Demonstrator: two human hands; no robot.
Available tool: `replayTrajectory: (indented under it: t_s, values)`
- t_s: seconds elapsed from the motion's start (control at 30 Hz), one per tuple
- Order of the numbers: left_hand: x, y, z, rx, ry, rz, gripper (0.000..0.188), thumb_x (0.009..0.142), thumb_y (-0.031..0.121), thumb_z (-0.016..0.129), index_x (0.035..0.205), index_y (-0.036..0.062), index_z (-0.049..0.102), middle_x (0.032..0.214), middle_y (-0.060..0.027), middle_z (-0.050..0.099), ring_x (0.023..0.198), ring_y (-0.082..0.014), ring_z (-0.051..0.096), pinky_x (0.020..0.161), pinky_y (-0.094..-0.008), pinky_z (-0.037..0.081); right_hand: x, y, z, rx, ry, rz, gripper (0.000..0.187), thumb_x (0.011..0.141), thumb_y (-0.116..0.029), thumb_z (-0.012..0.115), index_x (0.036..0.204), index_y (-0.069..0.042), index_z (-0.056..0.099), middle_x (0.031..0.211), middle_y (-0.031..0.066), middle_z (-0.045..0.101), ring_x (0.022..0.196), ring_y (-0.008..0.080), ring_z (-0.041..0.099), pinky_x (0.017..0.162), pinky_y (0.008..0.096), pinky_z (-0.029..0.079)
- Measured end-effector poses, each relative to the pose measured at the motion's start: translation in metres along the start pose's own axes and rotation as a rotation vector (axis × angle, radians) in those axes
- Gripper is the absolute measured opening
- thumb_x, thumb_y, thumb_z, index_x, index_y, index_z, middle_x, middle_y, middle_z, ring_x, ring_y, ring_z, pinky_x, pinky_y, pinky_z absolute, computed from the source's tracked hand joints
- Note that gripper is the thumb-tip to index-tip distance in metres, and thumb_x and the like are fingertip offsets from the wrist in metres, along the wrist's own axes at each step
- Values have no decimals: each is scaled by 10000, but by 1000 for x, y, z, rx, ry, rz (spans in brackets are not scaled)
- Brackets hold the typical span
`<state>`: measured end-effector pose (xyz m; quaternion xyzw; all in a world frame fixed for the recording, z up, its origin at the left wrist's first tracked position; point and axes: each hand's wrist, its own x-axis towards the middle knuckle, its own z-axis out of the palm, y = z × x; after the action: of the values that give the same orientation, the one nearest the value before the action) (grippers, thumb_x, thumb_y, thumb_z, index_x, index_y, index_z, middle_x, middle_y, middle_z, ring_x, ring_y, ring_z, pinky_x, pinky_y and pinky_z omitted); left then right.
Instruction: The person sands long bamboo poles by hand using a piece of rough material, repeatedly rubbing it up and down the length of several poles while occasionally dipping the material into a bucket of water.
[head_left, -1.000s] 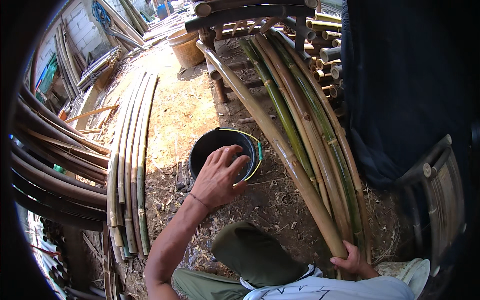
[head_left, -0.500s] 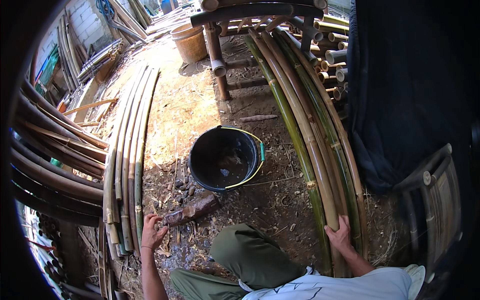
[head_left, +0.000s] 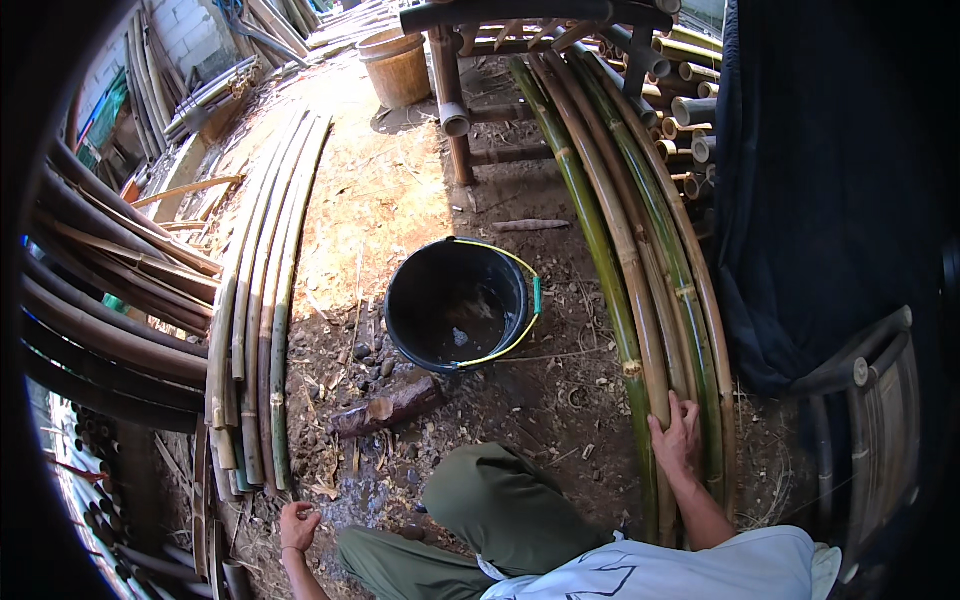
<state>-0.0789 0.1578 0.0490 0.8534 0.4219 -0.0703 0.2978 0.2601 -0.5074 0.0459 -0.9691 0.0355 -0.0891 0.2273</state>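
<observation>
On the right, several long bamboo poles [head_left: 615, 270], green and tan, lie side by side on the ground. My right hand [head_left: 678, 437] is closed around a tan bamboo pole [head_left: 641, 330] near its near end, thumb on one side and fingers on the other. My left hand [head_left: 298, 525] hangs loosely bent and open at the lower left, just below the near ends of another row of poles [head_left: 268, 370]. It appears to hold nothing. Between the rows stands a black bucket [head_left: 400, 335] with a yellow handle and a little water inside. A short wet log [head_left: 405, 408] lies before it.
A bamboo bench [head_left: 455, 120] and a tan bucket [head_left: 396, 75] stand farther back. Dark curved poles [head_left: 120, 350] are stacked at left. A dark cloth [head_left: 780, 200] hangs at right above a bamboo chair [head_left: 880, 400]. Chips and stones litter the dirt floor.
My left hand has drawn back toward me, away from the log. My right hand has slid a little farther up along the poles. The view has shifted slightly.
</observation>
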Motion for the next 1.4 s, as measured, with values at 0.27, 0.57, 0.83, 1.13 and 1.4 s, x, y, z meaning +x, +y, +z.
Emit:
replayTrajectory:
  t_s: [0.27,0.57,0.83,1.13,1.4]
  values:
    - [46,25,25,58,-59,41,483,737,381,802,1031,6,723,1055,-218,670,993,-348,664,903,-411,538,46,-9,1,-81,-14,-42,693,807,-148,793,1430,-26,513,1191,160,502,1165,377,489,996,487,423]
    - [94,0,16,182,239,-466,730,757,302,753,1368,-9,503,1371,-262,514,1285,-435,498,1093,-467,443,69,-175,42,329,-131,-513,703,819,-53,691,1466,6,421,1357,217,453,1273,414,462,1097,489,372]
    - [116,-53,36,135,224,-533,1078,729,353,803,1557,-33,230,1573,-266,333,1475,-383,311,1225,-414,282,90,-307,177,208,-326,-853,501,904,-122,644,1382,-32,526,1225,175,571,1139,357,569,968,455,470]
    - [146,-43,48,242,50,-591,833,654,350,896,1390,135,569,1350,-171,456,1278,-381,479,1065,-452,464,92,-310,185,43,-513,-769,404,904,-164,618,1295,-67,596,997,82,650,947,295,654,814,427,528]
    - [72,41,50,-71,71,-180,589,691,194,764,1215,19,559,1071,-172,578,962,-335,653,878,-461,565,155,-335,243,-338,-963,-747,1114,747,-478,810,1605,-132,189,1568,302,232,1371,476,419,1153,521,377]
